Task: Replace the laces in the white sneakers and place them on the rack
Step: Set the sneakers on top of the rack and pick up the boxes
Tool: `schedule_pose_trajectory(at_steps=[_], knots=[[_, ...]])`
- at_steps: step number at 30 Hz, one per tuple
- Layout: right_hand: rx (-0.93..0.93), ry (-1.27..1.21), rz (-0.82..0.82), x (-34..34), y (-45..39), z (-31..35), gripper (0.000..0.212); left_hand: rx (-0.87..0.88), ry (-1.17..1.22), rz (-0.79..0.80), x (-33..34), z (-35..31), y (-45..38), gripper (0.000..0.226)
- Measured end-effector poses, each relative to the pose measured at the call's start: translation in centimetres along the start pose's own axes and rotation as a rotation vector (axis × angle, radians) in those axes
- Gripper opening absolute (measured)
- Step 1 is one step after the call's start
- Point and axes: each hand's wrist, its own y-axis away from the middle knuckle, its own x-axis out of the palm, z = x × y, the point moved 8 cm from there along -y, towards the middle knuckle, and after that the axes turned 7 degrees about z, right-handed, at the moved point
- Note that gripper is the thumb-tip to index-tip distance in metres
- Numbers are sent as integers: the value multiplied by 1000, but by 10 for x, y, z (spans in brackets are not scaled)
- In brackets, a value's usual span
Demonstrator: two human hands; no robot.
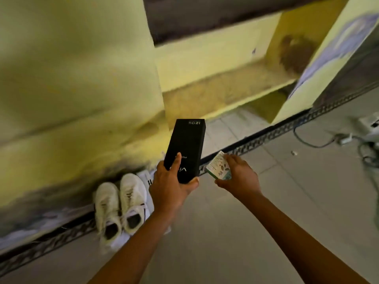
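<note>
1. Head view: left hand [172,181] grips a long black box [185,150] by its near end, thumb on top, fingers curled under the far edge; box points away toward the wall.
2. Right hand [238,177] holds a small white-and-green carton [218,166], fingers curled over its top, thumb underneath; carton is tilted and sits just right of the black box, not touching it.
3. White sneakers [121,203] stand as a pair on the floor against the yellow wall [71,78], side by side and touching, toes toward the wall, openings toward the camera. They are below and left of the left hand, well apart from both boxes.
4. Lacing on the sneakers is too blurred to tell.
5. Something white with dark marks lies on the floor just beyond the right sneaker, partly hidden by the left hand; can't tell what it is.
6. Recessed shelf niche [225,85] in the wall, upper right of centre.
7. Cables and a white adapter [345,138] lie on the tiled floor [225,232], far right.
8. Dark patterned strip [266,136] runs along the wall base.
</note>
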Motion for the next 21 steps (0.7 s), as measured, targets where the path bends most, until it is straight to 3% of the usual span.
schedule_pose_trajectory(at_steps=[5,9,14,21], knots=[[-95,62,4,-141,36,69,84,50,-17,-23,-144,-66,22,84],[-115,62,-93,-234,49,96,85,84,31,-105,-226,-104,25,81],[-182,49,-188,-304,36,101,83,109,82,-214,-274,-137,10,79],[-280,40,-215,-349,-34,78,82,18,70,-285,-280,-176,-53,77]])
